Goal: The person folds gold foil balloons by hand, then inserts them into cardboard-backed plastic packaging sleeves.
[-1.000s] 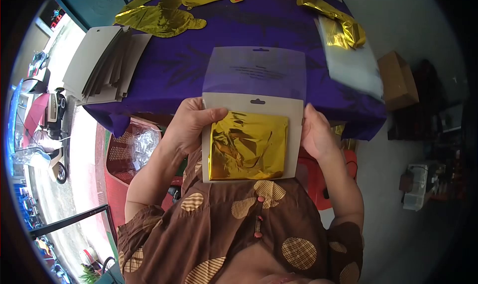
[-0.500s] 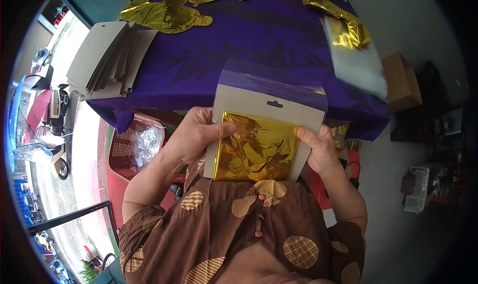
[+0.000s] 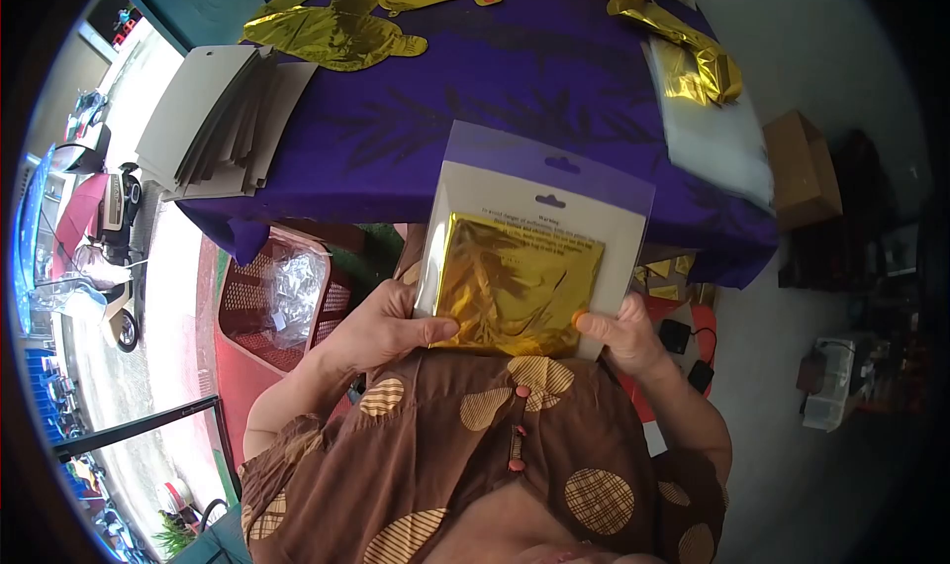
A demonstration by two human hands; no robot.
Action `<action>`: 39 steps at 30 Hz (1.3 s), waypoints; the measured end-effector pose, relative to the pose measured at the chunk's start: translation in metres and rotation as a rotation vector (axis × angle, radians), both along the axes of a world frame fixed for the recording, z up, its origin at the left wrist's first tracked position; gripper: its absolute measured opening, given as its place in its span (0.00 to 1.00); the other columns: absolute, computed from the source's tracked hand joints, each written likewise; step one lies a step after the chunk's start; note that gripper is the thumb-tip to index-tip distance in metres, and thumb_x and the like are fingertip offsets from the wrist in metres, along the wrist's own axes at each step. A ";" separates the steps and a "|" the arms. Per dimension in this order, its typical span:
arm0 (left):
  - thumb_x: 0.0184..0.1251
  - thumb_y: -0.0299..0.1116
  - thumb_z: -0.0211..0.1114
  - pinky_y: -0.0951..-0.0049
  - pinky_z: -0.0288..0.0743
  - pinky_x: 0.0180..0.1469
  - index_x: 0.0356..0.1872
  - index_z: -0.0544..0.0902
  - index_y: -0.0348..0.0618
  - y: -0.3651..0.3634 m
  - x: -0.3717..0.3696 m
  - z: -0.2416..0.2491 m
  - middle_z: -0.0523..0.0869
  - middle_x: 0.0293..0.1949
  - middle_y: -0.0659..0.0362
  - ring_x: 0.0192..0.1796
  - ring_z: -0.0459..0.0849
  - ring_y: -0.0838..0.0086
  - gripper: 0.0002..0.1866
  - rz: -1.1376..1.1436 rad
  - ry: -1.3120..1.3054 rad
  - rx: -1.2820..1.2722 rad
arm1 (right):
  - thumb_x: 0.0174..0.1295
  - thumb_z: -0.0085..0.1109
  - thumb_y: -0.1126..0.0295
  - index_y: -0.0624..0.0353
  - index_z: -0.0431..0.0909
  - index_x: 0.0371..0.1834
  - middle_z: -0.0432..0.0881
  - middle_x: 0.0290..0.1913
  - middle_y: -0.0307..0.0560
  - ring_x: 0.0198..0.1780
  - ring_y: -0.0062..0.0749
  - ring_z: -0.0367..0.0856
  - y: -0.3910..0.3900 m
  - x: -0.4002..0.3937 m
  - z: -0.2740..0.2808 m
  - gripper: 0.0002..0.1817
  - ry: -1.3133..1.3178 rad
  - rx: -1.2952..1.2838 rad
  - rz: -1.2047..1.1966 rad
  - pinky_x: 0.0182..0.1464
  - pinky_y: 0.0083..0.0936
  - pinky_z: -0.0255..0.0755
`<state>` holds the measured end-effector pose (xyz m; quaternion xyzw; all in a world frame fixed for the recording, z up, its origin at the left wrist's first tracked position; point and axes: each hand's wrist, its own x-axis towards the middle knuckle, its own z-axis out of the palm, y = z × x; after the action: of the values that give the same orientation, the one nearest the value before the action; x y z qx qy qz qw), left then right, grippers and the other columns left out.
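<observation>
Both my hands hold a clear plastic packet [image 3: 618, 267] with a white card and a folded gold foil piece [image 3: 520, 277] in it. My left hand [image 3: 391, 327] grips its lower left side, thumb on the front. At the lower right side my right hand [image 3: 628, 334] pinches it, an orange cover on the thumb tip. The packet's top flap, with a hanging slot, lies over the near edge of the purple tablecloth [image 3: 475, 79]. Printed text shows below the card's slot.
White cards [image 3: 203, 119] lie stacked at the table's left. Gold foil shapes [image 3: 332, 35] are at the back, clear bags [image 3: 708, 139] with gold foil [image 3: 693, 54] at the right. Below stands a red basket [image 3: 252, 312] with plastic; a cardboard box [image 3: 802, 163] is at right.
My hands have slid down the packet's sides towards its lower corners. The top flap now shows flatter, with its slot and the printed text visible.
</observation>
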<state>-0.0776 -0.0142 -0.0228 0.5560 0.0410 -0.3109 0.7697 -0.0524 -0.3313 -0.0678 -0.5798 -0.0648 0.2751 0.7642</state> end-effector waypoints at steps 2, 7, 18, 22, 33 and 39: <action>0.71 0.29 0.66 0.76 0.84 0.36 0.47 0.84 0.28 0.000 0.010 0.001 0.90 0.36 0.49 0.33 0.89 0.72 0.13 -0.012 -0.006 -0.035 | 0.67 0.64 0.64 0.65 0.81 0.53 0.86 0.49 0.45 0.48 0.27 0.84 0.002 0.013 0.012 0.17 -0.041 -0.016 -0.041 0.52 0.28 0.78; 0.76 0.33 0.60 0.75 0.86 0.28 0.49 0.81 0.25 -0.011 0.044 0.013 0.89 0.36 0.42 0.28 0.90 0.64 0.16 0.090 -0.095 -0.242 | 0.76 0.35 0.40 0.70 0.75 0.61 0.86 0.46 0.56 0.43 0.42 0.87 0.010 0.044 0.044 0.38 0.006 0.486 -0.051 0.43 0.35 0.80; 0.79 0.37 0.56 0.71 0.87 0.28 0.50 0.78 0.24 -0.034 0.062 -0.017 0.89 0.36 0.44 0.29 0.90 0.64 0.19 0.210 -0.029 -0.160 | 0.77 0.48 0.62 0.70 0.76 0.57 0.84 0.53 0.64 0.40 0.36 0.87 0.034 0.037 -0.006 0.20 0.079 0.243 -0.035 0.41 0.27 0.79; 0.78 0.41 0.58 0.71 0.87 0.27 0.49 0.78 0.25 -0.030 0.059 -0.019 0.89 0.35 0.45 0.30 0.90 0.62 0.21 0.218 -0.025 -0.139 | 0.77 0.50 0.61 0.67 0.79 0.51 0.86 0.48 0.61 0.36 0.30 0.86 0.045 0.038 -0.012 0.18 0.082 0.281 -0.097 0.38 0.24 0.79; 0.48 0.33 0.80 0.58 0.76 0.51 0.47 0.80 0.37 -0.027 0.031 0.009 0.80 0.46 0.46 0.48 0.81 0.53 0.25 0.397 -1.100 1.194 | 0.76 0.48 0.64 0.67 0.82 0.48 0.88 0.41 0.55 0.33 0.28 0.84 0.062 0.041 -0.003 0.17 0.127 0.284 -0.163 0.36 0.25 0.76; 0.51 0.39 0.78 0.37 0.52 0.73 0.59 0.74 0.39 -0.045 0.060 0.021 0.71 0.65 0.42 0.73 0.62 0.41 0.35 0.040 -1.357 1.206 | 0.77 0.48 0.64 0.68 0.82 0.50 0.87 0.39 0.51 0.35 0.30 0.85 0.068 0.040 -0.010 0.17 0.106 0.416 -0.167 0.36 0.27 0.75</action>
<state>-0.0180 -0.0593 -0.0017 0.9274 -0.2558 0.1712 0.2123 -0.0120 -0.2634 -0.0781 -0.3978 -0.0316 0.2216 0.8897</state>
